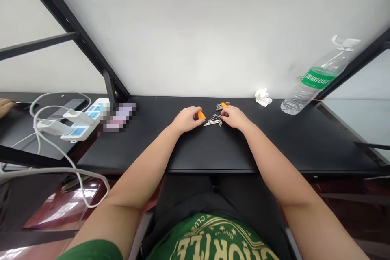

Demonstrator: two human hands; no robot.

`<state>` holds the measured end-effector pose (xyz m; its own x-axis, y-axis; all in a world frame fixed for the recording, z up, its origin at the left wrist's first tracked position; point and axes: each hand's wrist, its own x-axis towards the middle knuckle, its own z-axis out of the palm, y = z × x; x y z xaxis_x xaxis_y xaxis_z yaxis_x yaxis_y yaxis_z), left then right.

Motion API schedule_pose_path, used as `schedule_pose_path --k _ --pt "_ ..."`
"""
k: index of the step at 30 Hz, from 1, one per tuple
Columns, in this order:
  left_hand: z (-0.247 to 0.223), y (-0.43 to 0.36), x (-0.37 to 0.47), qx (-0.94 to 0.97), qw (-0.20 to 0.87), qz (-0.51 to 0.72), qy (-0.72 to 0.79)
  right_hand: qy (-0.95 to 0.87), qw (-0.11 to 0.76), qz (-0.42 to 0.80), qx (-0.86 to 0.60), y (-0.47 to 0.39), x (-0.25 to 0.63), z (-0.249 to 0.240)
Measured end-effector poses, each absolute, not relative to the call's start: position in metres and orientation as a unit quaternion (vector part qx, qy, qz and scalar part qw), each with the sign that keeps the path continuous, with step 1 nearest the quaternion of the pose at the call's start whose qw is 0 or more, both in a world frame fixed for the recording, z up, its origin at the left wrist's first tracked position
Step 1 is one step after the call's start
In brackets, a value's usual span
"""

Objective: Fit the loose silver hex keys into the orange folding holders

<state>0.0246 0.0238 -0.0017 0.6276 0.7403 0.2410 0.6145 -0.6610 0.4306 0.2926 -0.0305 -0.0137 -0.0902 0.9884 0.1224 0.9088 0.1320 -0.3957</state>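
My left hand is closed on an orange piece with a dark part beside the fingers. Several L-shaped silver hex keys lie loose on the black table between my two hands. My right hand is closed at the right end of these keys, its fingertips at a thin key. Behind the right hand's fingers sits a second orange piece, with more small metal rods on its left side.
A crumpled white tissue and a large clear bottle stand at the back right. On the left are a white power strip, looping white cables, a blurred purple item and another person's hand.
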Motion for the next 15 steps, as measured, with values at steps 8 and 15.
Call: schedule_pose_path --k 8,15 --pt "-0.003 0.025 0.025 0.888 0.157 0.196 0.384 -0.727 0.171 0.071 -0.661 -0.025 0.291 -0.015" --pt "-0.004 0.026 0.027 0.900 0.130 0.170 0.381 -0.752 0.187 0.058 -0.629 -0.017 0.283 -0.023"
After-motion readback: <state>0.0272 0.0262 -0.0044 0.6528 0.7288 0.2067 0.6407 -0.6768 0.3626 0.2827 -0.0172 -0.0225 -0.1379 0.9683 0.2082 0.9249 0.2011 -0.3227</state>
